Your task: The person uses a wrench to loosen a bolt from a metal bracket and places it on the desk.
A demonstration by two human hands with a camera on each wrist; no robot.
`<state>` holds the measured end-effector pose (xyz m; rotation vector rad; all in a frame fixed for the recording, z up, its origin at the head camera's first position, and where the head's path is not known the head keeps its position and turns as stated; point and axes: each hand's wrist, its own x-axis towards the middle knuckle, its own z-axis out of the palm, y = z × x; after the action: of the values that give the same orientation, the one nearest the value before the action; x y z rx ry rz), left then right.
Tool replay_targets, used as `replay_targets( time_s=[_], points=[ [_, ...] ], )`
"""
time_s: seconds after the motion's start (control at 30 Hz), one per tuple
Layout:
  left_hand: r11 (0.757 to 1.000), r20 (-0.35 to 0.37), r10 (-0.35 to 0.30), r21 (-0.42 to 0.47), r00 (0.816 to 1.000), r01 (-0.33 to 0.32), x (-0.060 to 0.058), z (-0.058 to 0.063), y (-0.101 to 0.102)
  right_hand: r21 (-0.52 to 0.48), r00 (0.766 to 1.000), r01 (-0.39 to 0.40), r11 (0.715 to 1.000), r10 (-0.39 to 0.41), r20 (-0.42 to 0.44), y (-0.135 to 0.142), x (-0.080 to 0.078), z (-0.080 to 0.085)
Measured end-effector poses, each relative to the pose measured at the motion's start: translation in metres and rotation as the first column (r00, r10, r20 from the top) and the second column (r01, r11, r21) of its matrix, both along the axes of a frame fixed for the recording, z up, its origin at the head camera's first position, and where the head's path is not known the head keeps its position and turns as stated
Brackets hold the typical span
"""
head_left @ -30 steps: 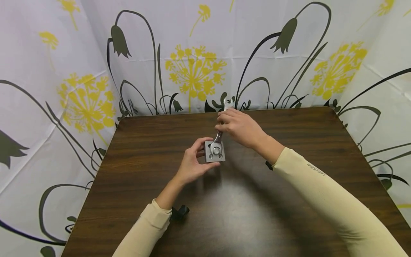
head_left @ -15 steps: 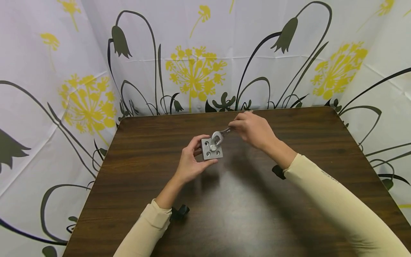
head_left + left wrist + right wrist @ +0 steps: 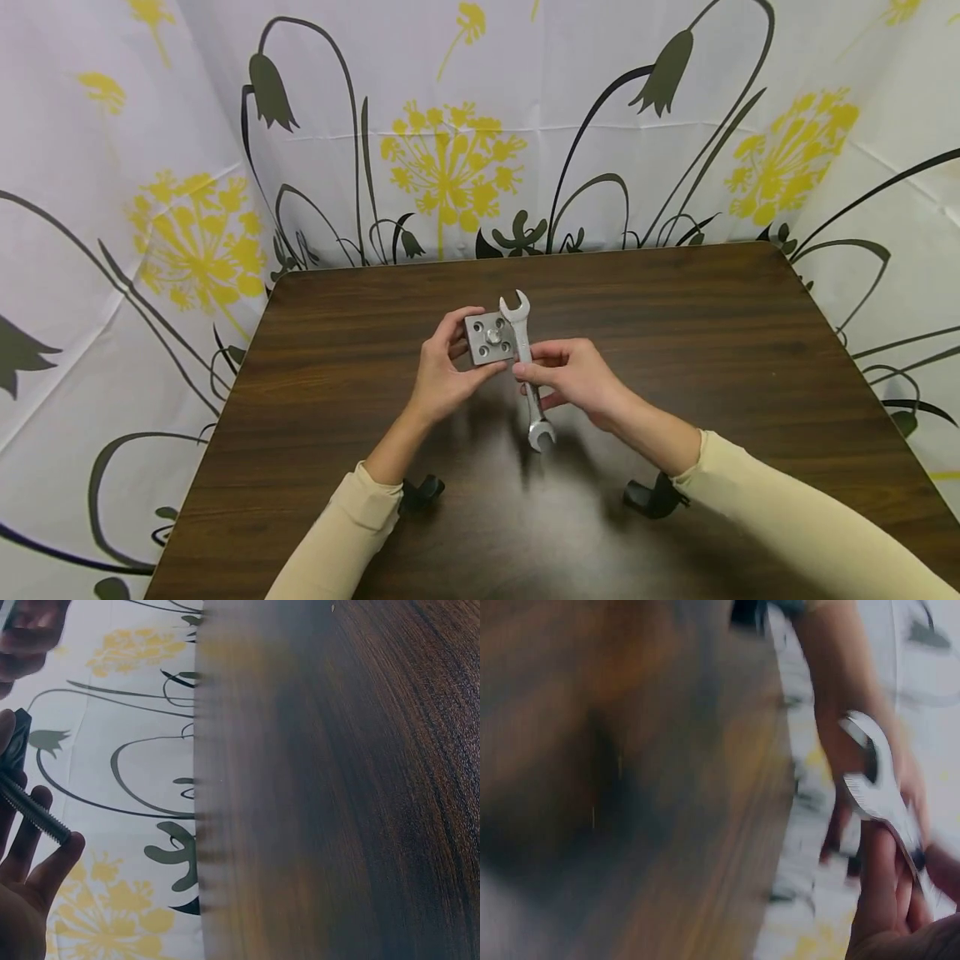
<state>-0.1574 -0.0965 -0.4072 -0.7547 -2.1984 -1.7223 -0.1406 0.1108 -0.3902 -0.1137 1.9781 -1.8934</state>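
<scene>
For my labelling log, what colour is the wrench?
The open-ended wrench is silver-grey, clearest in the head view.

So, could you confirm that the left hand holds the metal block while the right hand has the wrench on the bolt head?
Not quite: the left hand holds the metal block, but in the head view the right hand has the wrench beside the bolt head.
</scene>
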Motion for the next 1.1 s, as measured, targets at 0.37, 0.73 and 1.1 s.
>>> replay_targets(
  time_s=[0.37,0.73,1.1],
  points=[
    [0.996,-0.013,-0.005,0.087,1.0,0.006,-0.004,-0.004,0.001,-0.385,0.959,0.144,0.912,-0.032,0.282,-0.043,0.042,-0.001],
    [0.988,0.015,-0.002,0.152,1.0,0.0,-0.018,-0.034,-0.002,-0.461,0.935,0.199,0.865,-0.027,0.353,-0.06,0.049,-0.005],
    [0.988,0.016,0.014,0.151,1.0,-0.016,-0.009,-0.016,0.001,-0.453,0.943,0.13,0.882,0.032,0.332,-0.061,0.046,-0.011]
  ],
)
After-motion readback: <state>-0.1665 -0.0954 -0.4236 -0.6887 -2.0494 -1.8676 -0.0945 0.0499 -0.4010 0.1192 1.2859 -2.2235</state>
